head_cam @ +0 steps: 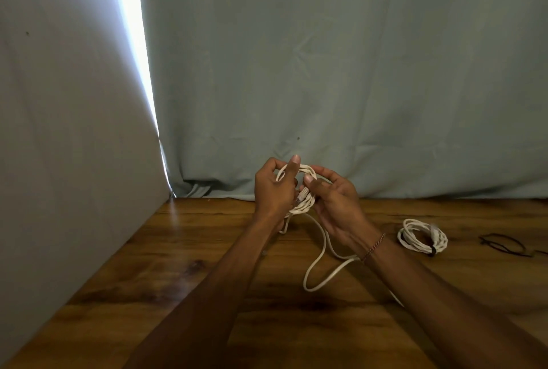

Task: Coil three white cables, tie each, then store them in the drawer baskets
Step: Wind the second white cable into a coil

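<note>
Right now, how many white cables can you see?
2. One half-coiled cable is held in both hands above the table; one tied coil lies on the table to the right. A third may be out of view.

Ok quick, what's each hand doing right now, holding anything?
Left hand: closed, gripping the white cable coil held above the table.
Right hand: closed, fingers curled round the same coil.

No readable text anywhere
</note>
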Tool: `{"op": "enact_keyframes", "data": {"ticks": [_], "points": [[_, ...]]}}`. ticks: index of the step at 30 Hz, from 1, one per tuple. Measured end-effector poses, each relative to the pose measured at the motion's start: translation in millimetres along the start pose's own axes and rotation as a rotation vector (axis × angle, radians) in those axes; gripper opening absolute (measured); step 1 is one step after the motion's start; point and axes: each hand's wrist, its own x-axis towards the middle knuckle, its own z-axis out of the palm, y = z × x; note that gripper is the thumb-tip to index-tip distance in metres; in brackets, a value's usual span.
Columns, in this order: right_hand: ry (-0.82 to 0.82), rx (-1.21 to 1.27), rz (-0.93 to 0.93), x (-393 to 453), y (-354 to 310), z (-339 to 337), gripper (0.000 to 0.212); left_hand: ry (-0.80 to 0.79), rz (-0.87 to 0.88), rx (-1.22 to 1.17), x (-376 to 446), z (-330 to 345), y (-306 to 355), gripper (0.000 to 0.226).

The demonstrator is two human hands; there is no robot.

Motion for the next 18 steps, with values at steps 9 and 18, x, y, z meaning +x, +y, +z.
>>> {"op": "enact_keyframes", "data": {"ticks": [9,18], "points": [[0.039,0.098,0.092,-0.5,-2.0,0.1,0.044,-0.061,-0.184,-0.242,-3.0,-2.8,0.3,0.034],[-0.072,0.145,0.039,-5.2,-9.6,1.1,0.037,-0.112,-0.132,-0.192,-3.0,-4.8,9.6,0.035]]}}
